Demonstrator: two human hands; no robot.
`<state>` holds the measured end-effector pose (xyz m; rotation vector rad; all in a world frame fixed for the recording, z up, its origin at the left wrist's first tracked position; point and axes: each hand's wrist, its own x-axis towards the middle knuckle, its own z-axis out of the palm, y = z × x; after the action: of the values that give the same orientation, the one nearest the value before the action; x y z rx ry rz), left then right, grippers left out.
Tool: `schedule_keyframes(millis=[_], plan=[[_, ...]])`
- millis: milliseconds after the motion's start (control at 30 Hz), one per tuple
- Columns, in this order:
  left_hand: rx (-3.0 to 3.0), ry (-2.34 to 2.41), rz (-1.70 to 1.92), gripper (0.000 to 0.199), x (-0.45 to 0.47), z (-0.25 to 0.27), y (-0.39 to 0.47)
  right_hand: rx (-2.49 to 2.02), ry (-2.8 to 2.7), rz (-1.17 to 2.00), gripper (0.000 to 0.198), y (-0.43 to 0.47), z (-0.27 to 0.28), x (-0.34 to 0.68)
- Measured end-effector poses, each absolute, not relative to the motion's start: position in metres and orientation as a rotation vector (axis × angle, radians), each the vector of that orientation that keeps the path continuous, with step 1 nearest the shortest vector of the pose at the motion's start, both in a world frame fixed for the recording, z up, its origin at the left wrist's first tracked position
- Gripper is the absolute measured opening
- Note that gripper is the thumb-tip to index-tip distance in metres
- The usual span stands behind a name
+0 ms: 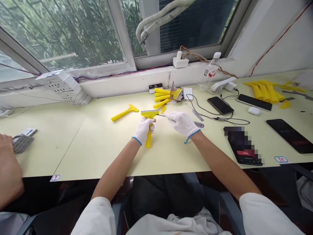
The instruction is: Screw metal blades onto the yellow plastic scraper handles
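My left hand (142, 129), in a white knit glove, is closed around the handle of a yellow scraper (148, 141) with its wide head up and a metal strip along the top. My right hand (182, 122), gloved too, grips a screwdriver (160, 115); its thin shaft points left and its tip meets the right side of the scraper head. Most of the screwdriver's handle is hidden by the glove. Left of the scraper lies a yellow scraper handle (124, 113). Behind my hands is a pile of yellow scrapers (161, 98), and a loose blade (197, 115) lies beyond my right hand.
Phones (220, 105), a cable (241, 121) and a white earphone case (254, 111) lie to the right, below a plastic bottle (209, 73). More yellow handles (265, 91) are at far right. White boxes (65, 86) stand at back left. A co-worker's hand (8, 163) rests at far left.
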<state>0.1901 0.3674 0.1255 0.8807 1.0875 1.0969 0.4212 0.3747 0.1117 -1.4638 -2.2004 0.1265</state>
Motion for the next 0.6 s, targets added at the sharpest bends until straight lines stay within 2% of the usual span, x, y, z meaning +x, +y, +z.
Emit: schedule_keyframes(millis=[433, 600], plan=[[0.967, 1.135, 1.097, 0.024, 0.1911, 0.1261, 0.3646, -1.508, -2.293, 0.158, 0.054, 0.3788, 0.1116, 0.4187], [1.117, 1.203, 1.063, 0.014, 0.1864, 0.1229, 0.3681, -1.531, -2.293, 0.165, 0.049, 0.3770, 0.1131, 0.4175]])
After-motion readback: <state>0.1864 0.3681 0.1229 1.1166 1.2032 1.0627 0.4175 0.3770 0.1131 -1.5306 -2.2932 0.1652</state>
